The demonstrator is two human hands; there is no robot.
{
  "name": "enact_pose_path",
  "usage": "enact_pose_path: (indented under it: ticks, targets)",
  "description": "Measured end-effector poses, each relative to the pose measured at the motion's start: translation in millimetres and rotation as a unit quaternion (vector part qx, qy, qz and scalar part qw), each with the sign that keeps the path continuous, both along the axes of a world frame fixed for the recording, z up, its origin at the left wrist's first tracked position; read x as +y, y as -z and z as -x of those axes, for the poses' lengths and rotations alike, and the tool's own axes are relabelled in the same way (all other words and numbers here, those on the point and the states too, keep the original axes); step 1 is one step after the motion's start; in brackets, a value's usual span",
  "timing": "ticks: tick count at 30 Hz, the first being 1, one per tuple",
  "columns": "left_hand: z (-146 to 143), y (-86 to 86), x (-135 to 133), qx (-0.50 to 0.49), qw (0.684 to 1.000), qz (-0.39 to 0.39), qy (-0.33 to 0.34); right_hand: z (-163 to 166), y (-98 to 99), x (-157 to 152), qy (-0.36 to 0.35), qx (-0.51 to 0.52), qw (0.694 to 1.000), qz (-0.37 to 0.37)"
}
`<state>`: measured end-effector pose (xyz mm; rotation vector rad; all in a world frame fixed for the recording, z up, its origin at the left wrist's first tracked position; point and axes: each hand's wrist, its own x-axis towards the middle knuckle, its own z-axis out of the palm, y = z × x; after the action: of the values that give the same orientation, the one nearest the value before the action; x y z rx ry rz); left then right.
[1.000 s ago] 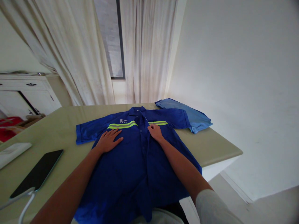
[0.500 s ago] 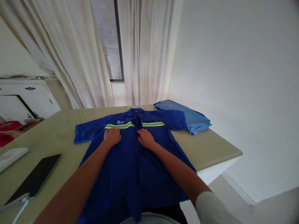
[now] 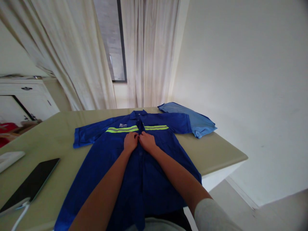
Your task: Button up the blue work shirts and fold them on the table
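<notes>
A dark blue work shirt (image 3: 158, 179) with a yellow-green and grey reflective stripe across the chest lies spread on the table (image 3: 221, 150), collar at the far side. My left hand (image 3: 131, 141) is at the front opening just below the stripe, fingers pinched on the placket edge. Right beside it, my right hand (image 3: 147, 141) grips the other edge of the opening, its fingers curled. Fingertips of both hands nearly meet; any button between them is too small to make out. The lower front hangs over the near table edge against my body.
A folded light blue garment (image 3: 190, 117) lies at the back right, touching the shirt's sleeve. On the left are a dark tablet (image 3: 31, 183) with a white cable (image 3: 20, 216) and a white object (image 3: 11, 159). Curtains and a white cabinet (image 3: 29, 99) stand behind; a wall rises on the right.
My left hand has moved right, from the shirt's left chest to the front opening beside my right hand. My right hand has shifted slightly left. The shirt's left lower side is spread wider.
</notes>
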<state>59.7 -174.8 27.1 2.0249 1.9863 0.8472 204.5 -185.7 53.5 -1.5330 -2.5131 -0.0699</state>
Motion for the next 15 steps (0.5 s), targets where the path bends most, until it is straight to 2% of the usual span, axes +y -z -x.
enact_pose_path:
  ticks: [4, 9, 15]
  targets:
    - [5.0, 0.9, -2.3, -0.053, 0.999, -0.009, 0.009, -1.1, 4.6, -3.6, -0.026, 0.001, 0.999, -0.031]
    - [9.3, -0.3, -4.3, -0.121, 0.992, -0.016, 0.024, -4.2, 5.7, -5.8, -0.026, 0.01, 0.997, -0.073]
    - [10.4, 1.0, -3.0, -0.16, 0.986, -0.034, 0.017, -0.5, 10.2, -1.9, -0.047, -0.011, 0.993, -0.109]
